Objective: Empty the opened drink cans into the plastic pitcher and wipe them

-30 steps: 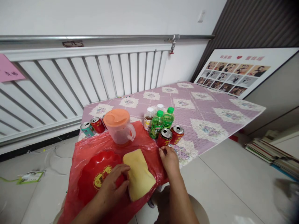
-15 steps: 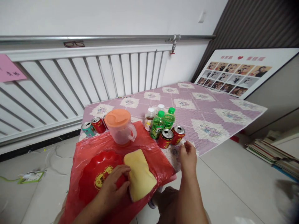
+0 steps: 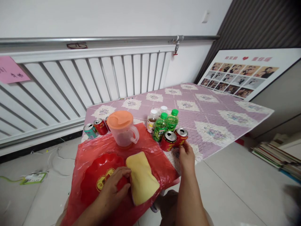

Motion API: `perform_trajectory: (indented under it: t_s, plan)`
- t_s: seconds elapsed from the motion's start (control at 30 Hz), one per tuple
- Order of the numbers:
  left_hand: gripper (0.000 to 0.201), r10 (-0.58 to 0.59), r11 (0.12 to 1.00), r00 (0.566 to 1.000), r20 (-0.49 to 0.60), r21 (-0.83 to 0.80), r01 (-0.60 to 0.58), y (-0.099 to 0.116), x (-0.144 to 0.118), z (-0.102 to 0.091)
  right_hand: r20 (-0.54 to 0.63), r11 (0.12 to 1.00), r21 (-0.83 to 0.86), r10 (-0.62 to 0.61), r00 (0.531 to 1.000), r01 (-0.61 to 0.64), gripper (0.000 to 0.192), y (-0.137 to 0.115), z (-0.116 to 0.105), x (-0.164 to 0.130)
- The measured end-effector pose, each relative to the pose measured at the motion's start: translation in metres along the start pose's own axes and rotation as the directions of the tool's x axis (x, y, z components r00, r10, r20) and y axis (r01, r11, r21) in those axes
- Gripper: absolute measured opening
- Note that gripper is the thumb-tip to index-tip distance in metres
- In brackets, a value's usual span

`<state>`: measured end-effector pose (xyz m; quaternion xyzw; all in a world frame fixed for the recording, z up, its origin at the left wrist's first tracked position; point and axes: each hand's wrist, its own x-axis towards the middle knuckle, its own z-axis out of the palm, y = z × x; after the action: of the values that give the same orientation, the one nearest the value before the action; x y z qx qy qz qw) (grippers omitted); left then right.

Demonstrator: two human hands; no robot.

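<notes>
The left hand (image 3: pixel 115 185) lay flat, fingers spread, pressing the red plate (image 3: pixel 101 171) inside the red bag (image 3: pixel 162 166), its fingertips against the yellow sponge (image 3: pixel 141 179). The right hand (image 3: pixel 187 157) reached toward one o'clock, fingers loosely curled and touching the nearer red can (image 3: pixel 181 137) on the desk (image 3: pixel 211 125), gripping nothing. The orange-lidded jug (image 3: pixel 122 127) stood at twelve o'clock from the sponge.

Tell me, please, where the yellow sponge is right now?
In the head view, the yellow sponge lies low and centre on the red plastic bag, beside the red plate, with the left hand touching its left edge.
</notes>
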<state>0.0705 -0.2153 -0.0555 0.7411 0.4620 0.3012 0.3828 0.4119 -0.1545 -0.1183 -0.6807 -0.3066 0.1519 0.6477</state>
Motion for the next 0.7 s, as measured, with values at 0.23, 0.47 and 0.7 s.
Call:
perform_trajectory:
  t_s: [0.23,0.47,0.7]
  plan:
    - [0.033,0.008,1.0,1.0,-0.005,-0.009,-0.008,0.001,0.001,0.0,0.047,0.996,0.056,0.065,0.997,-0.068,0.049,-0.006,0.004,-0.003]
    - [0.033,0.024,1.0,1.0,-0.002,-0.014,-0.024,0.0,0.002,0.0,0.046,0.992,0.083,0.09,0.995,-0.093,0.056,-0.006,0.008,-0.005]
    - [0.033,0.036,0.999,0.999,-0.02,0.013,-0.036,0.0,0.0,-0.005,-0.073,0.994,0.026,0.106,0.992,-0.104,0.067,0.018,0.004,-0.002]
